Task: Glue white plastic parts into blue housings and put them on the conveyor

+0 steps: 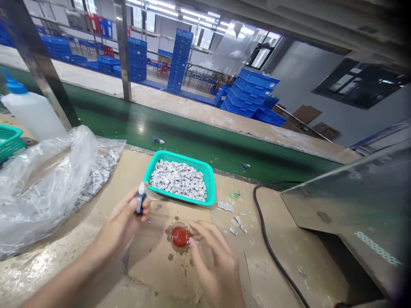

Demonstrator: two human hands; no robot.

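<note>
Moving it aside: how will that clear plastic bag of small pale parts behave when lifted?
The clear plastic bag will probably be floppy: its film lies in loose, crumpled folds. The small pale parts bunched at one end should make it sag and shift that way.

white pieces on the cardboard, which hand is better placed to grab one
Right, probably: the right hand sits nearest the loose white pieces and looks free, while the left hand grips a small dark bottle.
</note>
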